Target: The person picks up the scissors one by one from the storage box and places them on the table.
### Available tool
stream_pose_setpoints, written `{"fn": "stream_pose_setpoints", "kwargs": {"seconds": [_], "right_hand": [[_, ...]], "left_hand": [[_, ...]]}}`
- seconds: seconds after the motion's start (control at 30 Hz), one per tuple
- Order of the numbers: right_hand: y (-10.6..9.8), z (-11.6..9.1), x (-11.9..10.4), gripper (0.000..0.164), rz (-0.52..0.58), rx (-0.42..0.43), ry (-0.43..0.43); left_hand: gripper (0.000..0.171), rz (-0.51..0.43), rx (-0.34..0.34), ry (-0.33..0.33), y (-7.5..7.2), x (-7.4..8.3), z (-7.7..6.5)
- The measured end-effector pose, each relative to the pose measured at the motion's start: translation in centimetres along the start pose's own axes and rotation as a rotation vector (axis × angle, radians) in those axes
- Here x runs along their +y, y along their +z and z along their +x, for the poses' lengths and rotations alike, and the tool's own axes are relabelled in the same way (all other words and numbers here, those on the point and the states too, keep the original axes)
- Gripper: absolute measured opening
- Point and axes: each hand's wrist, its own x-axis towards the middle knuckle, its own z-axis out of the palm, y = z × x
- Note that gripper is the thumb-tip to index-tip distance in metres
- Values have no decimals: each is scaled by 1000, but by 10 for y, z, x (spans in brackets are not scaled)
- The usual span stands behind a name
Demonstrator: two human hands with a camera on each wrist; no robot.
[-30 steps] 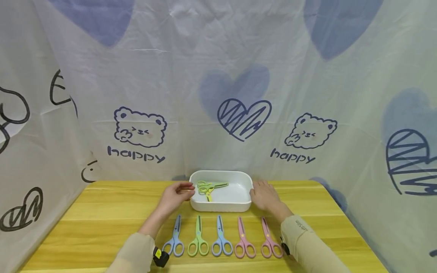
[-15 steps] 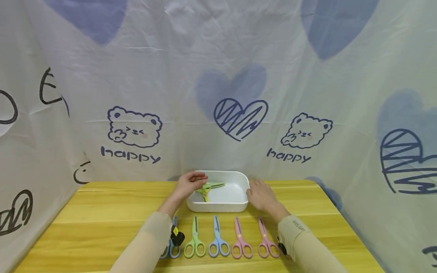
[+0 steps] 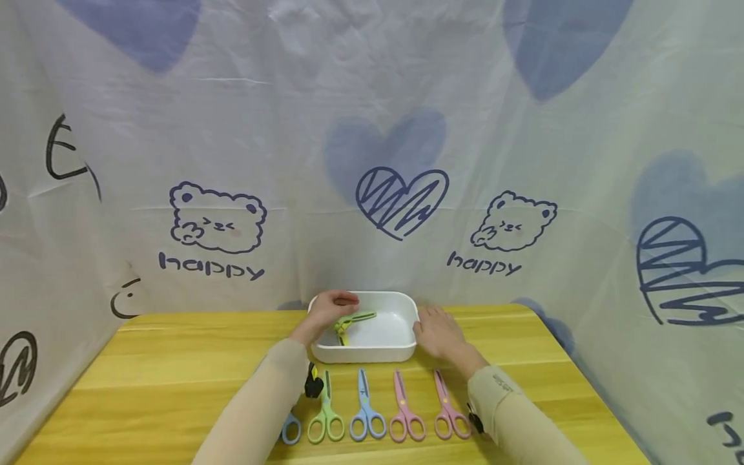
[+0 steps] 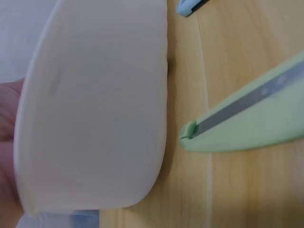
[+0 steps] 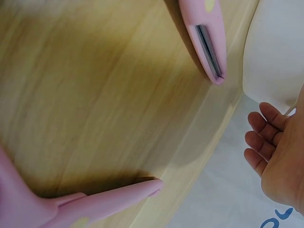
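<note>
In the head view, a white plastic tub (image 3: 365, 354) stands at the table's back edge with green scissors (image 3: 363, 316) and yellow scissors (image 3: 343, 339) inside, near its left end. My left hand (image 3: 324, 314) reaches over the tub's left end, fingers loosely extended above these scissors and partly covering them. Whether it touches them is hidden; in the left wrist view the tub's wall (image 4: 95, 109) blocks most of the hand (image 4: 6, 147). At the tub's right end rests my right hand (image 3: 440, 332), thumb side against the wall. Its fingers (image 5: 260, 142) bend loosely outside the tub in the right wrist view.
A row of scissors lies in front of the tub: blue scissors (image 3: 292, 429) partly under the left sleeve, green scissors (image 3: 326, 413), another blue pair (image 3: 365, 413), and two pink pairs (image 3: 402, 413). A printed cloth (image 3: 314, 161) hangs behind the table.
My left hand has moved from the tub's left edge to the right, over the scissors inside, and its sleeve now covers part of the leftmost blue pair. My right hand stays at the right wall.
</note>
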Motion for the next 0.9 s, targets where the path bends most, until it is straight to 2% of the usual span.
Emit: {"fn": "stream_pose_setpoints", "kwargs": {"seconds": [0.27,0.4,0.63,0.8,0.9], "right_hand": [[2,1,1,43,-26,8,-10],[2,1,1,44,-19,8,-6],[3,3,1,45,-9,18,-8],[1,1,0,45,-16,15,-3],[1,1,-1,45,-21,5,2]], "left_hand": [[29,39,-5,-84,5,-5,6],[26,107,6,-84,7,-6,7],[33,243,58,-50,8,-7,4],[36,330,27,18,9,-8,3],[31,405,-6,67,9,-7,0]]}}
